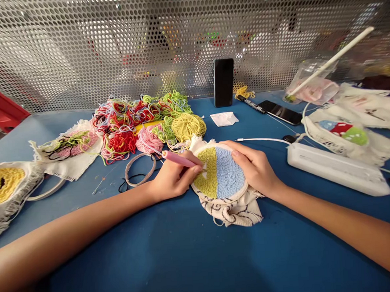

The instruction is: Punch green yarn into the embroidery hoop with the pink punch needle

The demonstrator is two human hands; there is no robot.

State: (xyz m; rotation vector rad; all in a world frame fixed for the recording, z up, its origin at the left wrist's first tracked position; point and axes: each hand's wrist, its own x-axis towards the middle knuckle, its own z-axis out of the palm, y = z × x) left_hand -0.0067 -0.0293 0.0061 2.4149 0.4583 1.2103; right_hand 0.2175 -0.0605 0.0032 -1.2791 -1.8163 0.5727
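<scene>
My left hand (173, 177) is closed around a pink punch needle (177, 159), its open end pointing up and to the left. The needle's tip is hidden behind my fingers, over the yellow-green half of a round embroidery hoop (230, 174). Yellow-green loops fill most of the hoop's left half, with small pale patches of bare cloth near my fingertips; light blue loops cover the right half. My right hand (256, 165) grips the hoop's right rim, thumb on top. Loose cream cloth (240, 214) with dark curly lines hangs below the hoop.
Behind my left hand lie tangled yarn (127, 117), a yellow yarn ball (189, 127) and an empty hoop ring (140, 170). Stitched cloths lie far left and right. A phone (224, 82) stands upright at the back; a white lamp-like bar (337, 168) lies right. Perforated metal rises behind.
</scene>
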